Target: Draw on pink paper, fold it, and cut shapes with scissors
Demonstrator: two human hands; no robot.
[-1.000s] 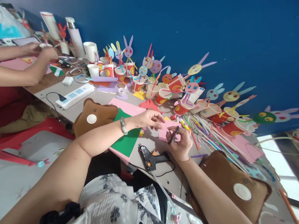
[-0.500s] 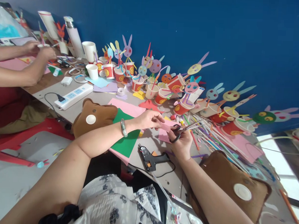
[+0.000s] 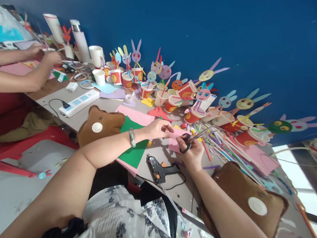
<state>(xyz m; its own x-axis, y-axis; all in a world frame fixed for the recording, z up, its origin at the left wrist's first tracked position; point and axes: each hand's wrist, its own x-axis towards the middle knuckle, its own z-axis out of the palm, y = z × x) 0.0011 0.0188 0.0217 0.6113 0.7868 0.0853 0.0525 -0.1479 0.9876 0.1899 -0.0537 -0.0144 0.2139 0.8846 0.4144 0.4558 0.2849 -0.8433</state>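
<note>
My right hand (image 3: 193,154) has its fingers through the black handles of a pair of scissors (image 3: 205,132), whose metal blades point away to the upper right. Close by on its left, my left hand (image 3: 159,129) pinches a small piece of pink paper between thumb and fingers; it is hard to tell apart from the pink sheet (image 3: 174,143) lying on the table behind it. A green sheet (image 3: 133,147) lies below my left wrist, on top of larger pink paper. Nearer to me rests a black glue gun (image 3: 159,169) with its cable.
Paper cups with paper rabbit figures (image 3: 195,113) line the blue wall. Coloured sticks (image 3: 225,145) spread at the right. Brown cushions (image 3: 101,122) lie at both sides, and a power strip (image 3: 81,102) at the left. Another person's hands (image 3: 50,56) work at the far left.
The pink piece that spanned the gap between my hands now shows less, near my left fingertips. My hands have barely moved, and the scissors stay in my right hand.
</note>
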